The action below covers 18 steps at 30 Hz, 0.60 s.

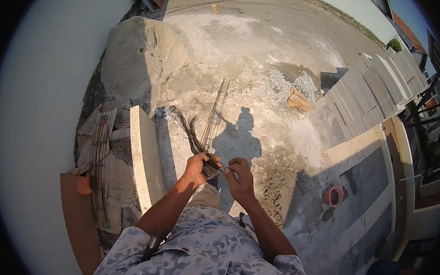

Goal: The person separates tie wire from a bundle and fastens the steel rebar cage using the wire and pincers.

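My left hand [197, 168] is closed round a bundle of thin dark binding wires [192, 136]. The bundle slants up and to the left, its far ends fanned out and its near ends showing beneath my fingers. Just to the right, my right hand [241, 181] is closed in a pinch at what looks like a thin strand of wire beside the bundle's near end. Its fingertips almost meet those of my left hand. Past the hands, a long narrow rebar cage [214, 118] lies on the ground, partly hidden by the bundle.
A low pale wall [146, 158] stands at my left, with another rebar cage [99, 151] beyond it. Far left rises a sand heap [145, 54]. Ahead right are gravel [277, 86] and a brown sack [298, 99]. Stacked grey blocks [366, 95] and a red bucket [333, 196] are right.
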Available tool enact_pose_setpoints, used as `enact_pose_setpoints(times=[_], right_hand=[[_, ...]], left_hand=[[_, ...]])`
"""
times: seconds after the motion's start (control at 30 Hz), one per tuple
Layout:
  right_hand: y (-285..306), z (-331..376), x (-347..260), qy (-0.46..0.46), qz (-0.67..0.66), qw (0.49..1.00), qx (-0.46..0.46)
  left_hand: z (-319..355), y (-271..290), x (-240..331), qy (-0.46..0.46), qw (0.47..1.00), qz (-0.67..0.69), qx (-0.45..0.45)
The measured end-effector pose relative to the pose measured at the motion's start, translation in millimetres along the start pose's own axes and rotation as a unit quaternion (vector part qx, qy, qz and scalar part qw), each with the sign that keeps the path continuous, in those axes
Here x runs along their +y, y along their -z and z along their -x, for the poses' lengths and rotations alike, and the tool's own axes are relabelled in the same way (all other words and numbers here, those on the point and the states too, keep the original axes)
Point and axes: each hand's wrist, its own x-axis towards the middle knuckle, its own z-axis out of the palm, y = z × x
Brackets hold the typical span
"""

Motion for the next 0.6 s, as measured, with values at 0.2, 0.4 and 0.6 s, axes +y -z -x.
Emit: enact_pose_setpoints(times=[0.2,0.4,0.6], right_hand=[[24,-69,29,-0.090,-0.071,0.993,0.007],[120,-160,41,-0.176,-0.345,0.908,0.161],[198,-238,70,-0.169,-0.228,0.902,0.326]], left_hand=[[-123,13,9,-0.005,0.990,0.091,0.107],[-203,-7,55,-0.060,0.966,0.039,0.249],[-243,7,66,-0.094,0.922,-0.045,0.373]])
